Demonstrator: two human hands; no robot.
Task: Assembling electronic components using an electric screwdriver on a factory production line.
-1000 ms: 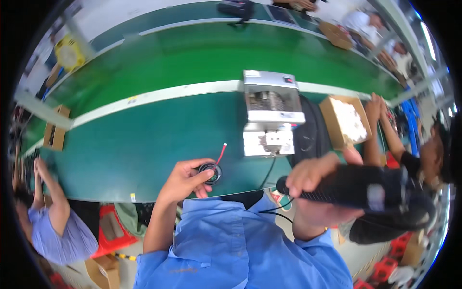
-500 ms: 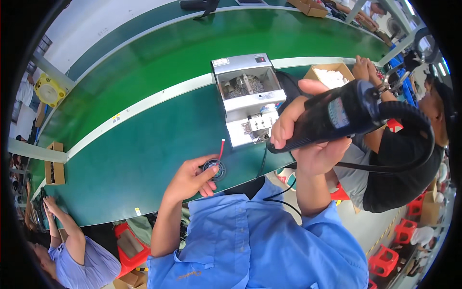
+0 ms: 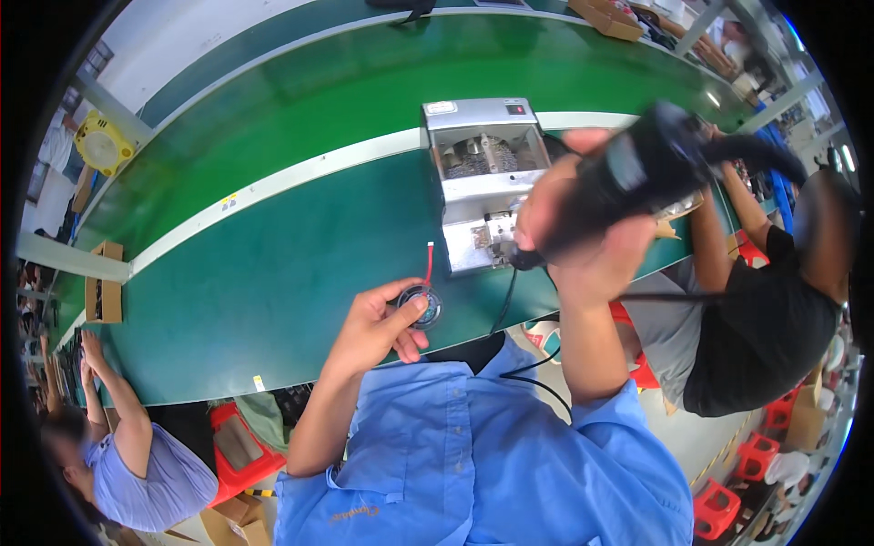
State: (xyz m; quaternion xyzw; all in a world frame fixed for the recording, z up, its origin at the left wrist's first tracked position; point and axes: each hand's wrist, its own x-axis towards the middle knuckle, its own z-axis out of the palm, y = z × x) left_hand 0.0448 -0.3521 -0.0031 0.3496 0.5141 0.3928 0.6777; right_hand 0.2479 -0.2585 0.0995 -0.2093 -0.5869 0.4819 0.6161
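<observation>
My left hand (image 3: 369,329) pinches a small round black part (image 3: 421,311) between thumb and fingers, just above the table's near edge. A short red wire lead (image 3: 430,262) with a white tip stands up from it. My right hand (image 3: 592,264) is wrapped round a black electric screwdriver (image 3: 605,187), blurred by motion and tilted so its nose points down and left. That nose is at the front right of a silver screw feeder (image 3: 496,187), whose windowed hopper holds loose screws. Whether the bit touches the feeder cannot be made out.
A green workbench (image 3: 273,255) has a pale rail along its back. At its left end stands a cardboard box (image 3: 106,291). Co-workers sit close on both sides, one in black (image 3: 746,337) at right. A black cable (image 3: 503,305) hangs over the front edge.
The screwdriver and my right hand have moved down toward the feeder's front, with the screwdriver tilting more steeply. My left hand keeps its hold on the round part. The whole view has shifted slightly.
</observation>
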